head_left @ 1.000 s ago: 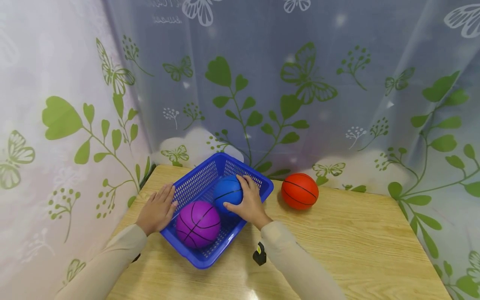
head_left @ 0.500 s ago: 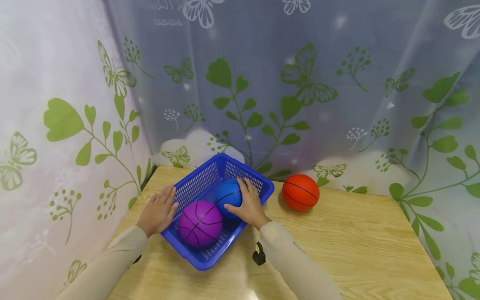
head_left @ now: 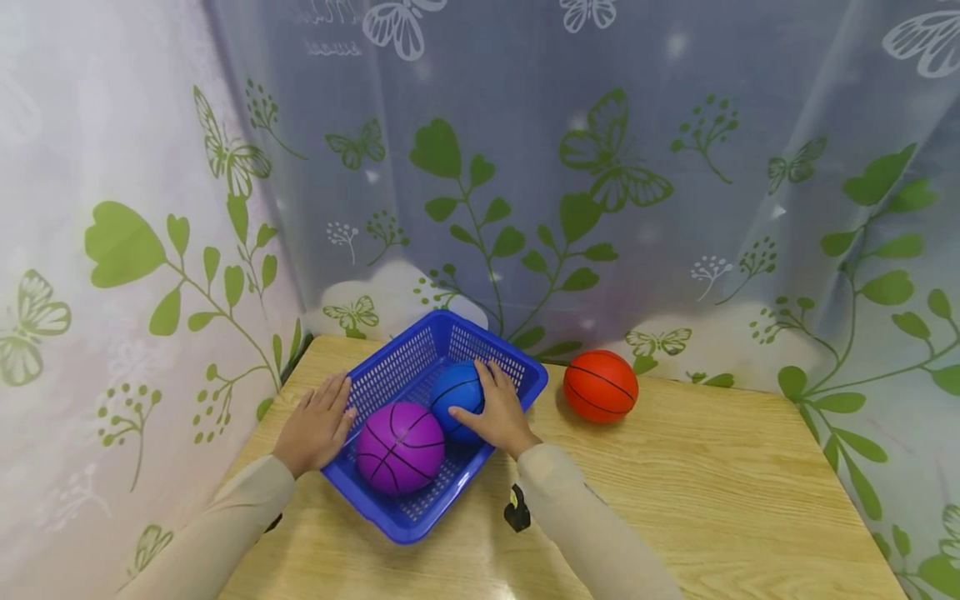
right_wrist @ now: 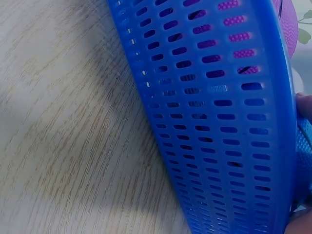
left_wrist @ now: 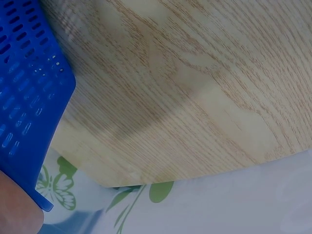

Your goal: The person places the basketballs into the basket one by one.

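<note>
A blue plastic basket (head_left: 405, 532) stands at an angle on the table, with a purple basketball (head_left: 401, 448) in its near end. Toward the far end, a blue basketball (head_left: 452, 388) sits beside the purple one. My right hand (head_left: 498, 412) grips the blue basketball from the right, thumb and fingers spread round it; in the right wrist view a strip of that ball (right_wrist: 304, 153) shows past the basket's rim. My left hand (head_left: 315, 425) lies with straight fingers along the basket's left rim. In the left wrist view only a bit of that hand (left_wrist: 18, 207) shows at the basket's edge.
A red basketball (head_left: 601, 386) rests on the wooden table (head_left: 720, 500) right of the basket, near the back edge. Patterned curtains (head_left: 525, 167) hang close behind and on both sides. A small black object (head_left: 517, 508) shows by the right sleeve.
Within the basket, the blue basketball has shifted slightly down and to the right with my right hand on it. My left hand has stayed at the rim.
</note>
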The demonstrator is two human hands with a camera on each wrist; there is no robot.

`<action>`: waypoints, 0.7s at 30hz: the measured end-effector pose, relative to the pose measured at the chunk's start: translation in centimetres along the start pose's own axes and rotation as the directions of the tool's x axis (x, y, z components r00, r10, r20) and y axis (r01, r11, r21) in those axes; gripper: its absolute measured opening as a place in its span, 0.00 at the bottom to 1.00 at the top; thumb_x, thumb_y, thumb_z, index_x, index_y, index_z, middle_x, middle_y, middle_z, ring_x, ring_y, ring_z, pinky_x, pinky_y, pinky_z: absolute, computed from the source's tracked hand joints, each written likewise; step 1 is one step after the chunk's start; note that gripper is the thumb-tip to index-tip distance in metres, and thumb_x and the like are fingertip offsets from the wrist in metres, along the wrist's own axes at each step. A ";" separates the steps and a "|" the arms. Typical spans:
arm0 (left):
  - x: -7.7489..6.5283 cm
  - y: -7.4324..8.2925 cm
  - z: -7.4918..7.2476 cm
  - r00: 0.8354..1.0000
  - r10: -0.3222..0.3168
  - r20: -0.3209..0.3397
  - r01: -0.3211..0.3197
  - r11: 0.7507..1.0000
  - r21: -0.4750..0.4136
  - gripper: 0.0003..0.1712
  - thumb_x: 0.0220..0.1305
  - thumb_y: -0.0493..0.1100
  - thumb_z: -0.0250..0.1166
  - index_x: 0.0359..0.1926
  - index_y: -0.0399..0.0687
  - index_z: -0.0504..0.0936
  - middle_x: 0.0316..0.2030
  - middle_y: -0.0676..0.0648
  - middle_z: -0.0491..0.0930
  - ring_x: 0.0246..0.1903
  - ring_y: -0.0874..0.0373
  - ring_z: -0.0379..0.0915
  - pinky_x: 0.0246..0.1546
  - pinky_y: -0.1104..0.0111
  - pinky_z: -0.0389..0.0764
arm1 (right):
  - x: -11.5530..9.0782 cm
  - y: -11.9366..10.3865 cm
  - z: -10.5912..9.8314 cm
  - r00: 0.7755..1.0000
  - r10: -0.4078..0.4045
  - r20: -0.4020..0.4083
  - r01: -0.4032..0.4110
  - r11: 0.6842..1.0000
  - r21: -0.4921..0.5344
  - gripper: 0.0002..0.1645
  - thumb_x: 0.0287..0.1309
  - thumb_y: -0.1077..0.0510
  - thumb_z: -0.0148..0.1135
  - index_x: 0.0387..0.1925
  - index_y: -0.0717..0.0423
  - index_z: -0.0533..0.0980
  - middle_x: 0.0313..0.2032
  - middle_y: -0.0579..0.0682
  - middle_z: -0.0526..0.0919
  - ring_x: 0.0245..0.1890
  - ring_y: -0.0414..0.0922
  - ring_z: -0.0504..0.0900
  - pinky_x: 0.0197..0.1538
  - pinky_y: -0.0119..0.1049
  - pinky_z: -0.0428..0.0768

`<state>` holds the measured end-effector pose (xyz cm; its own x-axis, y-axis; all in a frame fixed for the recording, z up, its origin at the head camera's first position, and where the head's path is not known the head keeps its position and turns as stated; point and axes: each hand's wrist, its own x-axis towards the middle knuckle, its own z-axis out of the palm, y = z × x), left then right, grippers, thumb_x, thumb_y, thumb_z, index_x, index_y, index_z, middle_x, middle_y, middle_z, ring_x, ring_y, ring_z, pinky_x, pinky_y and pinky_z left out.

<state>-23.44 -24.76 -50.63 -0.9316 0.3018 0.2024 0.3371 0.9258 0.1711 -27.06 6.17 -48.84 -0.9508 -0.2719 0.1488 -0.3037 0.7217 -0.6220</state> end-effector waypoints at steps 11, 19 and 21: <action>-0.1 0.1 0.0 1.000 0.000 -0.018 -0.001 1.000 -0.018 0.32 0.75 0.47 0.44 0.70 0.27 0.56 0.71 0.32 0.54 0.70 0.36 0.48 0.68 0.43 0.49 | -0.1 -0.4 -0.3 1.000 0.009 0.005 -0.009 1.000 0.004 0.55 0.52 0.39 0.68 0.73 0.56 0.53 0.71 0.64 0.53 0.71 0.64 0.51 0.68 0.61 0.56; -0.1 0.3 -0.2 1.000 -0.002 -0.005 0.002 1.000 -0.010 0.32 0.75 0.46 0.44 0.70 0.28 0.55 0.71 0.32 0.54 0.70 0.37 0.47 0.68 0.43 0.50 | -0.5 0.0 -1.4 0.998 -0.029 -0.062 0.031 0.999 0.034 0.55 0.53 0.40 0.68 0.73 0.59 0.53 0.71 0.66 0.52 0.71 0.64 0.50 0.68 0.63 0.54; -0.2 0.2 -0.3 1.000 -0.004 -0.005 0.003 1.000 -0.009 0.32 0.75 0.46 0.43 0.70 0.28 0.55 0.71 0.32 0.53 0.70 0.37 0.47 0.68 0.43 0.50 | -0.6 0.3 -2.0 0.996 -0.034 -0.083 0.037 0.999 0.036 0.55 0.53 0.40 0.68 0.72 0.60 0.54 0.71 0.67 0.52 0.71 0.64 0.50 0.68 0.63 0.54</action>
<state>-23.15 -24.66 -50.31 -0.9321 0.2974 0.2066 0.3351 0.9247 0.1807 -26.71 7.76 -47.58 -0.9418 -0.2427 0.2327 -0.3362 0.6877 -0.6434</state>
